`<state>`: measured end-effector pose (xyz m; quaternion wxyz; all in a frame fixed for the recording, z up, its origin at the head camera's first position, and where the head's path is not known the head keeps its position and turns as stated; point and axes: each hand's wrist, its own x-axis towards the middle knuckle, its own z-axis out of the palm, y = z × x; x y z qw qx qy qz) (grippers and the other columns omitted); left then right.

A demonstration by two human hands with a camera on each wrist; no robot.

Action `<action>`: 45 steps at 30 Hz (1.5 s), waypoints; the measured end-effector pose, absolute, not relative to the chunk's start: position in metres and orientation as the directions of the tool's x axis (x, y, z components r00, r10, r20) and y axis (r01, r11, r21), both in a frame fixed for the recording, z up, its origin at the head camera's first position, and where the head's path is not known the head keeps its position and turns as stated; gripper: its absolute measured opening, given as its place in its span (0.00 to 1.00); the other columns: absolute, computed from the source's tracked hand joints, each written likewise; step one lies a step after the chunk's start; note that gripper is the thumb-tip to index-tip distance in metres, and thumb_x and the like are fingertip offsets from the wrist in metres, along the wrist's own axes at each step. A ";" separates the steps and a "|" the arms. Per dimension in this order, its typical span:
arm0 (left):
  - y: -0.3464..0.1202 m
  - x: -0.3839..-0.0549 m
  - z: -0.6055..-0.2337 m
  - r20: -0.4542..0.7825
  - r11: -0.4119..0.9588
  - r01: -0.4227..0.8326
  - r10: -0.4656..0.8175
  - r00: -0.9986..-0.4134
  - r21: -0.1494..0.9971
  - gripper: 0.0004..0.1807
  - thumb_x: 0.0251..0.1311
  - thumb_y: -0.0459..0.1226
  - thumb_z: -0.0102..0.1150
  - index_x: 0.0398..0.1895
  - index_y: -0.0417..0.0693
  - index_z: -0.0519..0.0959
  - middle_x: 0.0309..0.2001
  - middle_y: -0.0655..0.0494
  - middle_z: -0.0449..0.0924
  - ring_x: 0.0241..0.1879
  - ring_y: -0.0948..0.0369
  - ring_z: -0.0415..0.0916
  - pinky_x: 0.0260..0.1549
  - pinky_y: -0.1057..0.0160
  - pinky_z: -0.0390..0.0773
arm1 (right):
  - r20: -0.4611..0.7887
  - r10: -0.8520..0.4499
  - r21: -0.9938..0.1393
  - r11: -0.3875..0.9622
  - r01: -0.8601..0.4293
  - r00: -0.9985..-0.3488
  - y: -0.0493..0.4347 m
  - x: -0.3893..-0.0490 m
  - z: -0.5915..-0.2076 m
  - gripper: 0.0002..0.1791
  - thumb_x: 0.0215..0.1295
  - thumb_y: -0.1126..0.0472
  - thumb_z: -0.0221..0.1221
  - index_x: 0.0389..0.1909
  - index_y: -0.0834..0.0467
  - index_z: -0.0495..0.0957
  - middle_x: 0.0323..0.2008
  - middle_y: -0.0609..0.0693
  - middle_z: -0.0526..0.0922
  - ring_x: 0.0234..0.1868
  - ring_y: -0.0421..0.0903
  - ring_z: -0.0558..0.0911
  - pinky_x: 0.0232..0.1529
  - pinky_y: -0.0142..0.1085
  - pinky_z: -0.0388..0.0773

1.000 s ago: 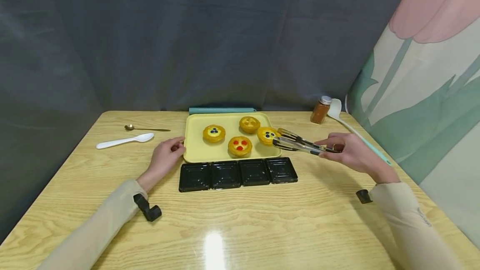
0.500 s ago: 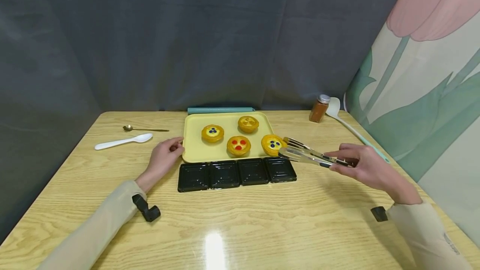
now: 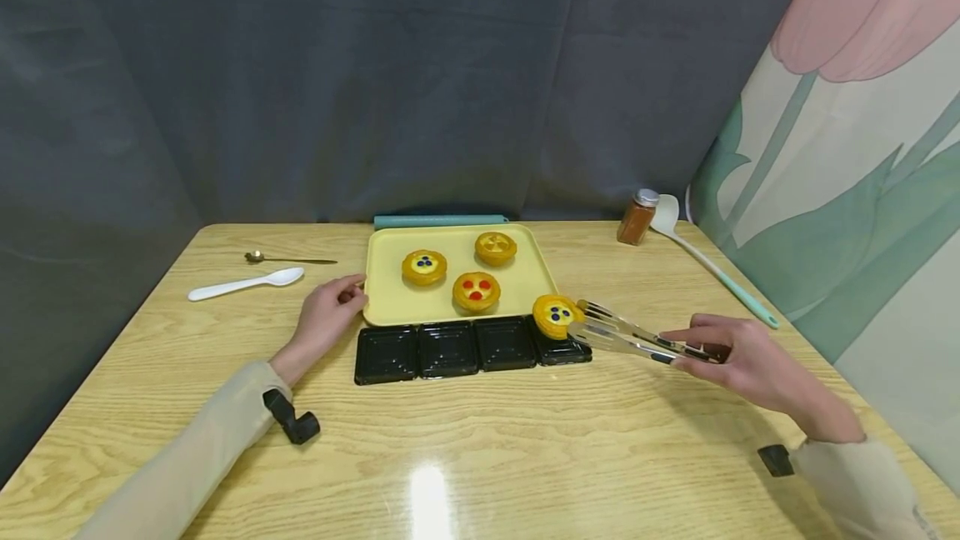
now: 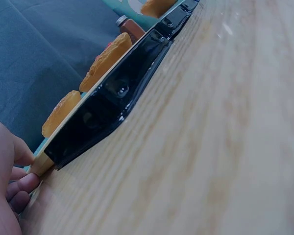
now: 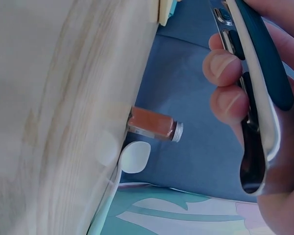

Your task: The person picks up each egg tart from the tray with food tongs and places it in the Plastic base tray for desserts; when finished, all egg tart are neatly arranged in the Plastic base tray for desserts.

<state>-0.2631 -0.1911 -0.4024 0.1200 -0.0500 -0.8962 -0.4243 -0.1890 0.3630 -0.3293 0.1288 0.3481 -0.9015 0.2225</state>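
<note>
My right hand (image 3: 761, 361) grips metal tongs (image 3: 637, 338); the right wrist view shows its fingers curled round the tongs' dark handle (image 5: 264, 58). At the tips, the tongs hold an egg tart with blue berries (image 3: 555, 315) over the rightmost compartment of the black four-part packing tray (image 3: 450, 351). With thumb and fingers my left hand (image 3: 327, 311) pinches the left edge of the yellow tray (image 3: 386, 273). On that tray sit another blueberry tart (image 3: 424, 267), a tart with red pieces (image 3: 476, 292) and a plain-topped tart (image 3: 495, 248).
Left of the tray lie a white spoon (image 3: 247, 283) and a thin metal spoon (image 3: 292, 259). Behind the tray is a teal roll (image 3: 441, 221). A spice jar (image 3: 637, 217) and a long-handled white ladle (image 3: 708, 263) are at the back right, near the patterned curtain.
The tongs carried the blueberry tart from the yellow tray's right side toward me, to above the black tray's right end. My left hand stays at the tray edge.
</note>
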 end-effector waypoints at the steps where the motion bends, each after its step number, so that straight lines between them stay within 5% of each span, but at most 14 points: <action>1: -0.191 -0.263 -0.403 0.257 0.635 0.190 -0.013 -0.966 0.748 0.23 0.67 0.33 0.54 0.64 0.33 0.76 0.43 0.43 0.80 0.42 0.51 0.74 0.45 0.54 0.71 | 0.385 -0.574 -0.316 0.654 -0.687 -0.723 0.363 -0.189 -0.330 0.20 0.58 0.67 0.71 0.52 0.51 0.87 0.27 0.34 0.69 0.19 0.30 0.62 0.20 0.26 0.62; 18: -0.191 -0.263 -0.404 0.268 0.637 0.199 -0.012 -0.963 0.745 0.23 0.66 0.33 0.54 0.63 0.32 0.76 0.43 0.44 0.80 0.42 0.51 0.74 0.45 0.54 0.70 | 0.348 -0.549 -0.318 0.693 -0.647 -0.760 0.366 -0.188 -0.339 0.21 0.57 0.64 0.73 0.53 0.50 0.86 0.25 0.35 0.69 0.20 0.30 0.62 0.19 0.28 0.63; 25: -0.191 -0.263 -0.405 0.267 0.638 0.195 -0.017 -0.964 0.745 0.23 0.66 0.33 0.54 0.63 0.33 0.77 0.43 0.44 0.80 0.42 0.51 0.73 0.46 0.53 0.70 | 0.397 -0.581 -0.313 0.642 -0.700 -0.711 0.372 -0.190 -0.339 0.23 0.52 0.68 0.74 0.51 0.53 0.86 0.27 0.33 0.72 0.20 0.30 0.64 0.20 0.26 0.63; 45: -0.192 -0.263 -0.405 0.272 0.637 0.198 -0.019 -0.962 0.745 0.23 0.66 0.33 0.54 0.63 0.33 0.77 0.42 0.44 0.80 0.42 0.51 0.73 0.45 0.54 0.70 | 0.435 -0.538 -0.265 0.690 -0.674 -0.722 0.344 -0.205 -0.318 0.22 0.57 0.63 0.73 0.54 0.49 0.86 0.31 0.33 0.75 0.21 0.33 0.67 0.21 0.27 0.63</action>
